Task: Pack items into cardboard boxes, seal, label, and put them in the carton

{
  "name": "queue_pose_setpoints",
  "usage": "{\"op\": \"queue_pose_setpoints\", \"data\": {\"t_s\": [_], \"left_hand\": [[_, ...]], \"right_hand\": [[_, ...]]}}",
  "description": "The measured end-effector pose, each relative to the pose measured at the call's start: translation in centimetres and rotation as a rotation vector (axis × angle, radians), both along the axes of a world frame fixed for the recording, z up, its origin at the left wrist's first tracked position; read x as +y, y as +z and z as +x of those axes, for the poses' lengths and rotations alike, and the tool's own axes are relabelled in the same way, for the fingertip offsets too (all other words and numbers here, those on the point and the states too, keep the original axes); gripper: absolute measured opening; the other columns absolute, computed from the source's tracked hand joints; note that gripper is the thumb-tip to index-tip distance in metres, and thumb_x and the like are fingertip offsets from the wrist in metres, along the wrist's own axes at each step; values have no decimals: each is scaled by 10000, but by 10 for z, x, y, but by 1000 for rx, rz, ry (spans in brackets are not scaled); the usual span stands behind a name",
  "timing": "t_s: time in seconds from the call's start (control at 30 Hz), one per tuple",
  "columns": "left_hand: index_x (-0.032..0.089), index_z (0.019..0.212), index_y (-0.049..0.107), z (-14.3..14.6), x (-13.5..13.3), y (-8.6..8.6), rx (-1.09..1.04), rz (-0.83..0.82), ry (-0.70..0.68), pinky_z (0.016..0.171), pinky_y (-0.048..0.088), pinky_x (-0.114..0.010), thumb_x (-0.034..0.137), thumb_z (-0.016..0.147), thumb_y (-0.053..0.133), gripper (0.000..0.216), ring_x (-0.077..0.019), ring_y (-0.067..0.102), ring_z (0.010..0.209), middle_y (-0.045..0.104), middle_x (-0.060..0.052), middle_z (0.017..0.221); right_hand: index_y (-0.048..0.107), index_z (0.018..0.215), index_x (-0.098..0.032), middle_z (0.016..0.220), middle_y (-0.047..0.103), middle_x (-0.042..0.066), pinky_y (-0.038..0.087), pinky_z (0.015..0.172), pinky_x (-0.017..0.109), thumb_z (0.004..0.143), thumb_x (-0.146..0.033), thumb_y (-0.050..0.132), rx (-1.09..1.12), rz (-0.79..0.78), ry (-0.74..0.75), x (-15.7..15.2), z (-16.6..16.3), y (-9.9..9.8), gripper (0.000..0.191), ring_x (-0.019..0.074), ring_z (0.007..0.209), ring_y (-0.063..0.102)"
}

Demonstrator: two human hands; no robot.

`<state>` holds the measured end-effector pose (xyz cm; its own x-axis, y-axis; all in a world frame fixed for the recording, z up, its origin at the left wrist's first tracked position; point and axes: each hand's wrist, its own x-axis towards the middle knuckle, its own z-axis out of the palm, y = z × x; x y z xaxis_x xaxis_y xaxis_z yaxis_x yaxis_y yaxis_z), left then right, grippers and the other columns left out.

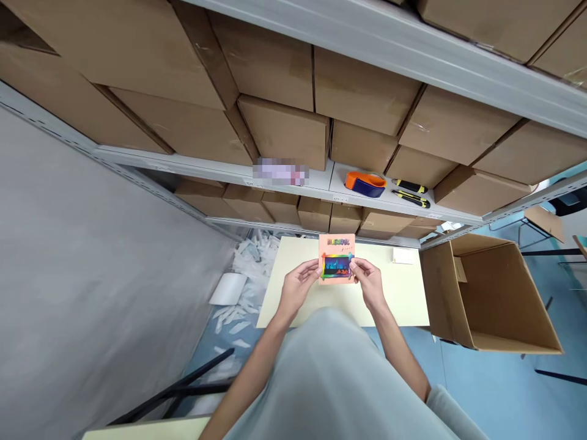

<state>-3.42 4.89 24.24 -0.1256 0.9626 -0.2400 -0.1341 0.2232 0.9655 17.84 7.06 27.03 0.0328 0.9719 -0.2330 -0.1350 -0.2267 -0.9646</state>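
Head | pink card point(337, 259) between left hand point(298, 284), right hand point(370, 283) | fingers pinching sides | underside grip unclear

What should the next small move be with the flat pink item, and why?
Probably lower the flat pink item toward the table: the left hand and right hand pinch its opposite sides, the table extends beneath it, and the small white box sits off to the right.
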Motion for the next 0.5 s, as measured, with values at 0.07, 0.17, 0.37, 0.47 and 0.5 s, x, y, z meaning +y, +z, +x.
{"op": "queue_pose_setpoints", "data": {"t_s": [0.07,0.17,0.37,0.47,0.5], "left_hand": [[165,1165,807,1,-1,1,26,8,-8,1049,636,-461,677,773,873,647,-304,792,1101,833,-154,1174],[171,1195,818,0,-2,3,61,25,-30,1055,637,-472,687,799,849,651,-316,793,1126,833,-152,1204],[174,1278,813,-5,-3,3,97,76,-117,1097,622,-492,721,874,754,682,-331,773,1222,795,-159,1330],[181,1256,826,-6,-5,-3,127,95,-117,1075,637,-489,691,826,813,667,-315,797,1149,811,-150,1294],[182,1247,829,-6,-6,-4,134,97,-109,1059,645,-488,680,816,825,659,-307,805,1111,818,-147,1274]], "right_hand": [[823,976,-200,799,735,38,461,559,277,773,-596,896,11,-11,-7,-1,4,-3,451,142,646,559],[817,981,-204,816,740,39,501,566,282,781,-599,889,16,-16,18,-3,11,-6,449,153,668,587],[794,992,-210,874,749,33,562,569,270,747,-609,909,17,-31,80,-8,22,-9,483,155,709,630],[790,992,-212,878,746,32,580,565,271,746,-620,904,13,-21,84,-12,24,-7,490,153,704,639],[790,992,-212,875,743,32,586,567,275,750,-621,900,10,-16,86,-13,24,-6,487,154,704,642]]}}
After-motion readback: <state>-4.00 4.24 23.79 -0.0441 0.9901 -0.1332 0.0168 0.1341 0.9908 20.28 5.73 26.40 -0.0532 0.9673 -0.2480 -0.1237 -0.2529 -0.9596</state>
